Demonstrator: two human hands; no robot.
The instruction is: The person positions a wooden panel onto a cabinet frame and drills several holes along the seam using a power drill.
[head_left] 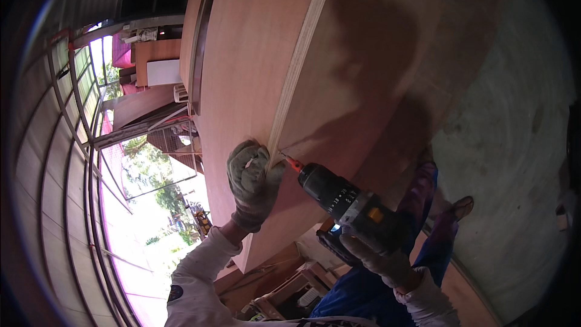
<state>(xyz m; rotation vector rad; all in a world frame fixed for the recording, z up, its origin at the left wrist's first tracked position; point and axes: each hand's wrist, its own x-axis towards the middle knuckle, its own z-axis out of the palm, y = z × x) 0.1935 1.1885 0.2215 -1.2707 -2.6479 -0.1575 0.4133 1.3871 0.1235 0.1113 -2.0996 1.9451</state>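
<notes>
My right hand [378,261], in a dirty work glove, wraps round the handle of a black and grey cordless drill [348,203]. The drill points up and to the left, and its red-tipped front [294,164] ends in a thin bit at the pale edge of a plywood panel [302,42]. Right beside the tip, my gloved left hand [254,175] is closed over that edge, fingers curled on one face and thumb toward the drill. Whether it also pinches a screw is too small to tell.
A wide plywood face [351,103] carries my shadow. Below lie wood pieces and a wooden frame [308,284]. My sandalled foot [463,207] stands on the grey concrete floor [514,133]. At left are a metal-framed roof [54,188] and stacked boards [160,63].
</notes>
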